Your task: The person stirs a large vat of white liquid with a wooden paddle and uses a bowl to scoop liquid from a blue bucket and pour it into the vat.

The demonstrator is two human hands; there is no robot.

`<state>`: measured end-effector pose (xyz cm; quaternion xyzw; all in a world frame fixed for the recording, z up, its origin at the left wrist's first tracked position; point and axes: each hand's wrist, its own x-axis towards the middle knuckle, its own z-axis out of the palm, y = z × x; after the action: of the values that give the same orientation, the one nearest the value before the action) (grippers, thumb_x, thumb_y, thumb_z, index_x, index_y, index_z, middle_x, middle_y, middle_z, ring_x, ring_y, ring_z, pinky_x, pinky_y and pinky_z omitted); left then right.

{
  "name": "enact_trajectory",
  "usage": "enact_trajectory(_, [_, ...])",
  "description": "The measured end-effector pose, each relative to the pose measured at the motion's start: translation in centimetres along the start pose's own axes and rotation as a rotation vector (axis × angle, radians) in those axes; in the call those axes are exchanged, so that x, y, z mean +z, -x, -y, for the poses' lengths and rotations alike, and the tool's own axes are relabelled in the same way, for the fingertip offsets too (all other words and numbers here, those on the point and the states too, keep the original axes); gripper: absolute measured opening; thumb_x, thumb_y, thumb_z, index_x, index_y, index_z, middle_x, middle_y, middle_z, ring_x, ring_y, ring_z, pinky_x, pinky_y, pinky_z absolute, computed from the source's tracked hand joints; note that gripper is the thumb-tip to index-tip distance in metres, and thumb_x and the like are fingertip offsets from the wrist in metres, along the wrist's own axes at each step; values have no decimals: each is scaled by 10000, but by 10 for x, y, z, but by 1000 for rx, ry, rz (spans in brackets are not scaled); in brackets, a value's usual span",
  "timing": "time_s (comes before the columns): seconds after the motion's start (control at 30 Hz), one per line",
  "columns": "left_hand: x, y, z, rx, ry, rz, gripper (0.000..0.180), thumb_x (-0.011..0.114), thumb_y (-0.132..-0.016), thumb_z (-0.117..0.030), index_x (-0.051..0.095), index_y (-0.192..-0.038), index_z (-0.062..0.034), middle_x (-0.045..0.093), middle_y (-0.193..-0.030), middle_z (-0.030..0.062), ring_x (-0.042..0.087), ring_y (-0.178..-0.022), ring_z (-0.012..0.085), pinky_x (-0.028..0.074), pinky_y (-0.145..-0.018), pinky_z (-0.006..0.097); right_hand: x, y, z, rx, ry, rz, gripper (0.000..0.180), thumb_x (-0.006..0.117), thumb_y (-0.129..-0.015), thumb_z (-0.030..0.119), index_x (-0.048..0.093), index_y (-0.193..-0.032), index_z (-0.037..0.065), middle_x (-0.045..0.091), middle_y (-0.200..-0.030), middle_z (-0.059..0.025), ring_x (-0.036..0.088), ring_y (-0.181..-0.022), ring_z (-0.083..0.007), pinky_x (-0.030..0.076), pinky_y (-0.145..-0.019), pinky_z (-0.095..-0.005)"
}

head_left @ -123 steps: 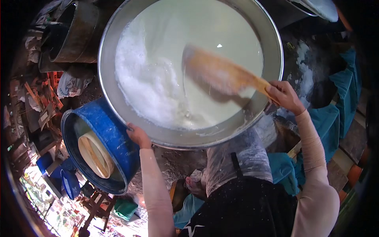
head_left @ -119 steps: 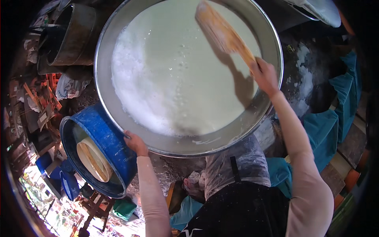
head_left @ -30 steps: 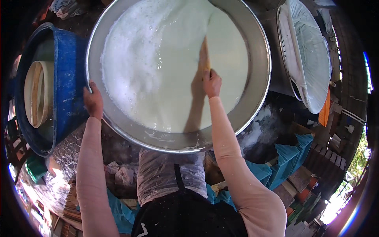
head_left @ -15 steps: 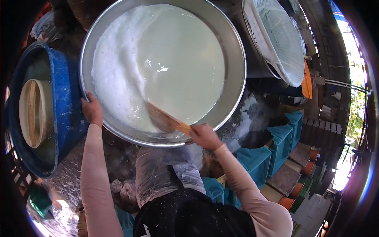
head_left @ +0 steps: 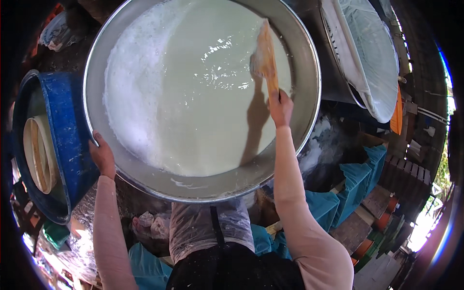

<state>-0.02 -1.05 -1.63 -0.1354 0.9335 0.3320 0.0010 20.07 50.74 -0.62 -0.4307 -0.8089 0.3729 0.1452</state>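
Observation:
In front of me stands a large round metal vat (head_left: 193, 192) holding pale milky liquid (head_left: 212, 125), with white foam (head_left: 133, 92) gathered along its left side. My right hand (head_left: 281, 109) is closed round the handle of a flat wooden paddle (head_left: 265, 55). The paddle is lifted above the liquid at the right side, blade pointing away from me, and its shadow falls on the surface. At the vat's left rim, my left hand (head_left: 102, 155) grips the metal edge, thumb on top; its other fingers are partly hidden.
A blue tub (head_left: 71, 140) with a round pale wooden-handled lid-like piece (head_left: 35, 154) stands left. On the right is a container lined with white cloth (head_left: 362, 58). Teal cloth-covered boxes (head_left: 355, 186) line the floor at lower right, near wooden boards (head_left: 353, 229).
The paddle has gone from the near side of the vat, in the liquid, up and over to the far right. Foam still lies left; ripples now show mid-surface. My left hand stays on the rim.

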Motion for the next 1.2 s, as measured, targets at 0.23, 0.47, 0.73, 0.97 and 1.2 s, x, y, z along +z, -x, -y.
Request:
enact_trajectory(0.23, [9,3,-11,54,24,-47,642,450,-1026,-449,541,-1241,149,590,-1209,372,557,-1145,501,439,-988,465,94,-7,-10,-146,62,6,333,539,-952,303,660,-856,8,643,-669,-178,642,-624,-348,496,-610,-439])
enact_trajectory(0.47, [10,6,-20,95,3,-65,628,447,-1024,-445,552,-1209,146,588,-1202,377,550,-1140,517,441,-983,483,76,157,23,-182,161,207,264,577,-938,282,631,-850,38,626,-655,-191,615,-638,-428,475,-626,-502])
enact_trajectory(0.73, [9,11,-40,-9,37,25,613,424,-1016,-457,563,-1197,112,594,-1202,363,562,-1137,502,441,-986,495,-35,234,59,-411,371,570,206,598,-911,247,629,-831,60,625,-639,-183,612,-614,-402,466,-723,-503])
enact_trajectory(0.97, [8,8,-23,7,3,-14,660,454,-1018,-431,491,-1290,170,540,-1299,374,516,-1224,493,403,-1049,461,-156,177,45,292,-83,708,318,596,-968,309,682,-900,11,604,-611,-38,578,-556,-130,453,-520,-323])
enact_trajectory(1.2, [-8,3,-17,17,28,0,662,463,-1023,-450,510,-1282,158,564,-1273,363,544,-1195,481,420,-1024,454,-34,44,-9,-46,82,-26,305,569,-966,307,679,-948,23,639,-657,-145,624,-564,-287,478,-566,-406])
